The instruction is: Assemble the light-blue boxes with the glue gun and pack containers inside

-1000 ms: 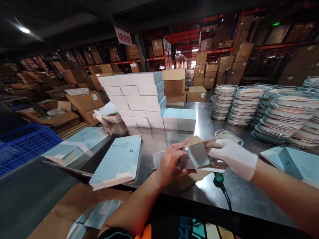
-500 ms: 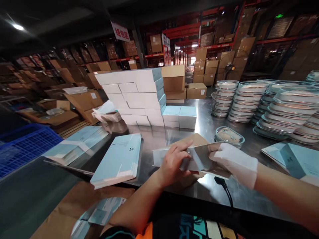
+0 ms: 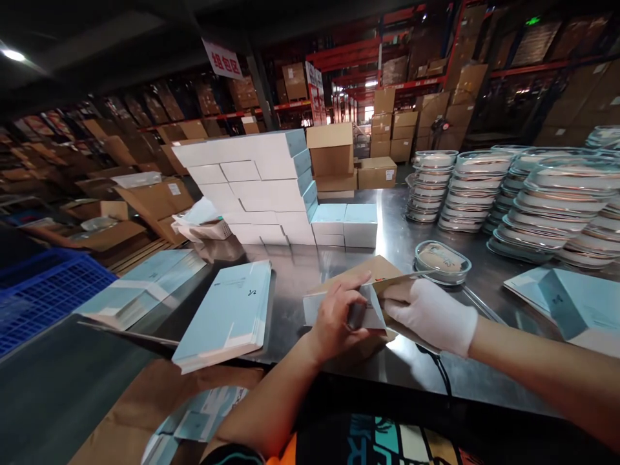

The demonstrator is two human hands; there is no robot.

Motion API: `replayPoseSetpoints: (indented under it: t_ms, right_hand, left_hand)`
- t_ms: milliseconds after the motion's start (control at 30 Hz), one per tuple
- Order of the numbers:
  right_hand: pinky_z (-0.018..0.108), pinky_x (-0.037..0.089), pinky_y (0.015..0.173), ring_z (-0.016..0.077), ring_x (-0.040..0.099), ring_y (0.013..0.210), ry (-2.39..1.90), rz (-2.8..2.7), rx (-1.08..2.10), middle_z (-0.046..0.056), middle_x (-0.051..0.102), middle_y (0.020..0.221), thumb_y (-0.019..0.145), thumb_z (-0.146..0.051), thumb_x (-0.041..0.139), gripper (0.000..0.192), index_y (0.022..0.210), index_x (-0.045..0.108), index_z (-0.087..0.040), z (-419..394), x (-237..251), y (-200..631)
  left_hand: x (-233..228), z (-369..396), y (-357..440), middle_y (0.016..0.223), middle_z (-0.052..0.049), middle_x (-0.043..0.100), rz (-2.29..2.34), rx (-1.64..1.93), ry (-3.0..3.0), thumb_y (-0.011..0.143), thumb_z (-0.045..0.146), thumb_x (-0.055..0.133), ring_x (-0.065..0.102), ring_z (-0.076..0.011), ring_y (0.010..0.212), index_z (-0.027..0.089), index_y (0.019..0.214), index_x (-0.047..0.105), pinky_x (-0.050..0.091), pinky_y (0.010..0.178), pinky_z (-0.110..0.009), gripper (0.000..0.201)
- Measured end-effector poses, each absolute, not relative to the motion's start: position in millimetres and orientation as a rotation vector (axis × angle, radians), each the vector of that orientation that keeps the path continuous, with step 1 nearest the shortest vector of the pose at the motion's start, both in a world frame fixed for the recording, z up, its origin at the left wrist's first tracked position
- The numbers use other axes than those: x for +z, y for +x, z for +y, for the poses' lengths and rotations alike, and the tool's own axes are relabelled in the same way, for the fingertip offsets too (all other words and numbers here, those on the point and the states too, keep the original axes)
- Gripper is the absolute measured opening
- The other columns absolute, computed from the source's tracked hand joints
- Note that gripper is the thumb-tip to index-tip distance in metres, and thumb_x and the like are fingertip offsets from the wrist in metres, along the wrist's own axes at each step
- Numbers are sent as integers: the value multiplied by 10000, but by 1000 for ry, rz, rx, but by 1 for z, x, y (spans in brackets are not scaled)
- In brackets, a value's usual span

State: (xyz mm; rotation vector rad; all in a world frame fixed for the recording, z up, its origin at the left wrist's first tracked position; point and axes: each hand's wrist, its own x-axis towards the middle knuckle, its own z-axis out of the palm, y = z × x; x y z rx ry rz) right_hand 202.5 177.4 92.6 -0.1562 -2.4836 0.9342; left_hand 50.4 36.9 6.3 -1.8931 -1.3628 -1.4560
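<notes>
Your left hand (image 3: 338, 318) has its fingers (image 3: 356, 289) curled over a flat carton blank (image 3: 372, 298), thumb underneath, pinching the pale flap. Your gloved right hand (image 3: 429, 315) is clamped on the blank's right end, fingers wrapped round the fold. The blank sits just above the desk (image 3: 402, 239), near its front edge, about midway along.

Handling, as I judge it: thin card, very light, stiff along the creases but floppy across the panels. It dents and tears easily at the flaps. The coated face looks slick, so the bare hand grips better than the glove. Hold it at the creased edges, not mid-panel.

Around it: a lidded tray (image 3: 442, 260) just behind the right hand, a blank stack (image 3: 231, 312) left, finished boxes (image 3: 271, 187) toward the far edge, tray stacks (image 3: 533, 194) far right.
</notes>
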Motion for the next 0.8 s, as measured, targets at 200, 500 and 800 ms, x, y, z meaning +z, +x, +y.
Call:
replayPoseSetpoints:
  t_ms: [200, 500, 800]
  right_hand:
    - [321, 442, 630, 176, 514, 580, -32, -2654, 782, 23, 651, 626, 834, -343, 651, 274, 577, 592, -269, 170, 117, 212]
    - [577, 535, 1133, 424, 678, 1312, -351, -2038, 1018, 123, 776, 1347, 708, -892, 791, 701, 1100, 864, -315, 217, 111, 262]
    - [495, 604, 979, 345, 733, 1053, -487, -1799, 1470, 122, 802, 1090, 817, -820, 730, 632, 1053, 779, -235, 180, 42, 212]
  left_hand:
    - [5, 38, 50, 1472, -219, 676, -1321, -1599, -1849, 852, 385, 917, 701, -361, 1325, 276, 1255, 550, 590, 1055, -543, 556]
    - [-26, 37, 38, 1431, -129, 636, -1346, -2096, -1487, 818, 598, 908, 716, -285, 1224, 358, 1542, 446, 627, 970, -412, 892]
    - [-24, 39, 38, 1172, -114, 653, -1529, -1902, -1720, 867, 655, 829, 690, -301, 1126, 237, 1200, 725, 618, 958, -438, 544]
